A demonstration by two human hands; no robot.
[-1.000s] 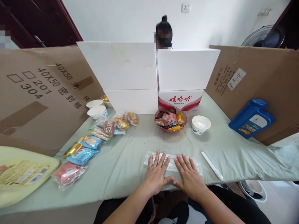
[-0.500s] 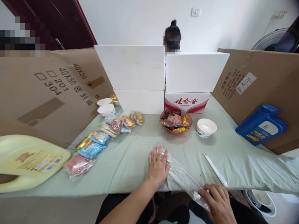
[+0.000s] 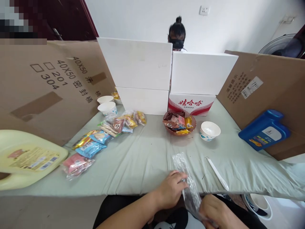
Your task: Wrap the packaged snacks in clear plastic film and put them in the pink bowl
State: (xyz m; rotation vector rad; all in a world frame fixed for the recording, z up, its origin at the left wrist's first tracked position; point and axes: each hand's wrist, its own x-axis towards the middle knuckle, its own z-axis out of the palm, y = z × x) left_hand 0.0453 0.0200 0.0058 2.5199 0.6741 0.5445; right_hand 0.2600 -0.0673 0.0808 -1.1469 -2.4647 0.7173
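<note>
A long clear plastic packet [image 3: 184,178] lies lengthwise over the table's near edge, its far end on the pale green cloth [image 3: 143,159]. My left hand [image 3: 170,189] pinches the packet at mid-length near the edge. My right hand [image 3: 214,213] grips its lower end below the edge, over my lap. A white wrapped utensil [image 3: 217,173] lies on the cloth just right of the packet.
A brown bowl of wrapped snacks [image 3: 179,123] and a white paper bowl [image 3: 209,130] stand beyond. Snack packets [image 3: 105,135] spread to the left, by a yellow jug [image 3: 26,159]. A blue jug [image 3: 264,130] leans right. Cardboard and white boxes [image 3: 166,73] wall the table; a person sits behind.
The packet lay flat crosswise under both palms; it has been turned lengthwise and pulled toward me. Both hands have drawn back to the near edge, gripping it.
</note>
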